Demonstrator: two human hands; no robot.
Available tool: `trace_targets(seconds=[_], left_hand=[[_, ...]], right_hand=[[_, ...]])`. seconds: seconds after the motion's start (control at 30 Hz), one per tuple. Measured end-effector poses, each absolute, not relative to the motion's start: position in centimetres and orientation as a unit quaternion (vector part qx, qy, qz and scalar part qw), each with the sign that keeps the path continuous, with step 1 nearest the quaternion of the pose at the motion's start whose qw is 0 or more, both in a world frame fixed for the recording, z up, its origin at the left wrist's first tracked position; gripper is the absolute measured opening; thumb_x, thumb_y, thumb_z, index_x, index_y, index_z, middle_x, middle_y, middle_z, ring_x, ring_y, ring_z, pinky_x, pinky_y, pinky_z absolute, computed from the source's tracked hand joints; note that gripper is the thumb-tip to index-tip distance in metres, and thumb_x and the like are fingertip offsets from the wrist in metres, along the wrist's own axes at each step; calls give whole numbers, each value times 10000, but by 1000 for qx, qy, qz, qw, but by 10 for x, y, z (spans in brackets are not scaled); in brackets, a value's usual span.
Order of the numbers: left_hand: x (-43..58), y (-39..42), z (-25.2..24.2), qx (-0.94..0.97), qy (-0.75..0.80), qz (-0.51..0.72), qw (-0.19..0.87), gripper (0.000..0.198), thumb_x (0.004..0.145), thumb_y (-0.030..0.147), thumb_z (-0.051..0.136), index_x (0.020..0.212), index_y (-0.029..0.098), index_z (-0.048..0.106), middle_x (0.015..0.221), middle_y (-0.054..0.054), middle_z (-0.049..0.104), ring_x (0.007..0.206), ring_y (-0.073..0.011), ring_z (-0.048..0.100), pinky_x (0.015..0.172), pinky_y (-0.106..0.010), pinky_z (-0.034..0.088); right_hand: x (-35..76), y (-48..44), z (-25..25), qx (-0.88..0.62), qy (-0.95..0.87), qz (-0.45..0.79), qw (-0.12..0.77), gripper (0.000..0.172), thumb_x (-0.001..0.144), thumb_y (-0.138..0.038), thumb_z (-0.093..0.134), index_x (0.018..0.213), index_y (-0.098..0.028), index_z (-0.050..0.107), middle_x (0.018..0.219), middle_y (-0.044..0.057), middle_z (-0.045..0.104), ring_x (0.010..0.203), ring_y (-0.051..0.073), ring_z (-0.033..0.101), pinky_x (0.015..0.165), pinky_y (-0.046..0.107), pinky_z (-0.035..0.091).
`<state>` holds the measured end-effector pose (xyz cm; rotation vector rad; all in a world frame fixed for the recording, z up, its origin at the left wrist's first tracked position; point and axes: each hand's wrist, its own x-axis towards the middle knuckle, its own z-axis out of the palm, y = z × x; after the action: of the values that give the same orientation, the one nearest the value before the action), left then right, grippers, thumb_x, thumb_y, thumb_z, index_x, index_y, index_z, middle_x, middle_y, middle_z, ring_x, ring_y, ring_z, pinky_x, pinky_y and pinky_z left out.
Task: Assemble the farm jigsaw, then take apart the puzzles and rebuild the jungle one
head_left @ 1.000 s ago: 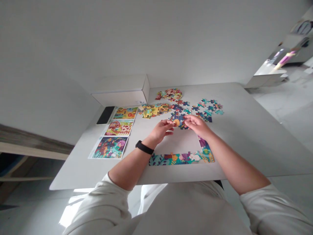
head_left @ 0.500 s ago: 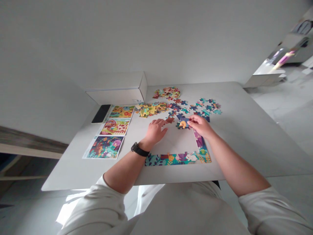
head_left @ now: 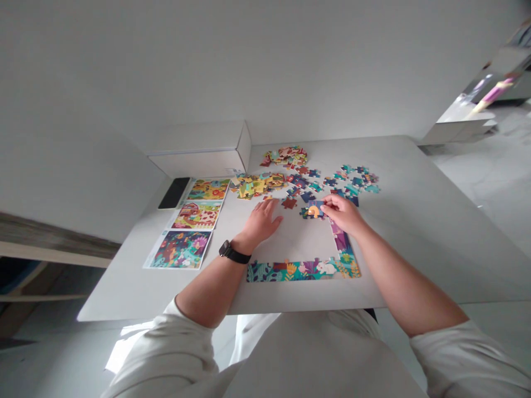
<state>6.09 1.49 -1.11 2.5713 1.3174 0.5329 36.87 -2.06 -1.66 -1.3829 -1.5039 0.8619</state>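
My right hand (head_left: 339,213) pinches a blue puzzle piece with an orange shape (head_left: 315,209), at the upper end of the joined right border (head_left: 340,237). My left hand (head_left: 263,220) lies on the table with its fingers spread, holding nothing, just left of a loose brown piece (head_left: 289,203). The joined bottom border (head_left: 302,270) runs along the near side, with a white rabbit near its right end. Loose blue and teal pieces (head_left: 355,181) lie beyond my right hand. A yellow heap of pieces (head_left: 259,185) sits beyond my left hand.
Three picture sheets (head_left: 182,249) lie at the left of the white table (head_left: 415,221), beside a black phone (head_left: 174,193). A white box (head_left: 199,157) stands at the back left. Another heap of reddish pieces (head_left: 286,156) is at the back, near the wall.
My left hand has drawn back slightly to the left, away from the brown piece. My right hand keeps its pinch on the blue piece. The view has shifted slightly.
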Motion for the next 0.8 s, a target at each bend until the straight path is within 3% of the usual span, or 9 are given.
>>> trace_targets(seconds=[0.13,0.27,0.43,0.6,0.8], left_hand=[[70,5,-12,918,342,163,115,541,1059,381,570,1568,203,532,1619,-141,577,1520,-302,519,1311,-533,385],[73,5,-19,916,354,150,113,578,1071,422,556,1593,177,517,1647,-170,544,1547,-325,493,1327,-560,357],[71,9,-17,907,363,183,108,568,1066,414,583,1572,163,528,1640,-200,536,1561,-344,469,1310,-586,374],[81,-7,3,921,280,240,129,569,1005,484,713,1497,235,569,1569,-153,592,1487,-325,542,1248,-546,457],[86,-12,6,911,306,242,131,267,1048,316,626,1300,234,665,1325,-116,715,1287,-270,671,1137,-466,542]], right_hand=[[366,-24,-10,-561,-612,347,437,332,844,-528,737,1013,-244,718,844,28,764,738,213,700,727,357,570],[364,-26,-6,-558,-608,360,436,350,837,-538,740,1024,-242,722,857,34,768,721,210,697,693,347,561],[363,-28,-9,-549,-614,381,420,325,851,-519,734,1026,-246,722,845,25,749,731,201,684,712,345,559],[352,-32,-13,-542,-636,406,370,283,856,-459,730,1042,-245,729,865,13,752,743,192,679,725,339,547],[339,-36,-11,-517,-651,435,347,260,891,-409,715,1094,-248,736,970,37,804,860,217,747,837,376,581]])
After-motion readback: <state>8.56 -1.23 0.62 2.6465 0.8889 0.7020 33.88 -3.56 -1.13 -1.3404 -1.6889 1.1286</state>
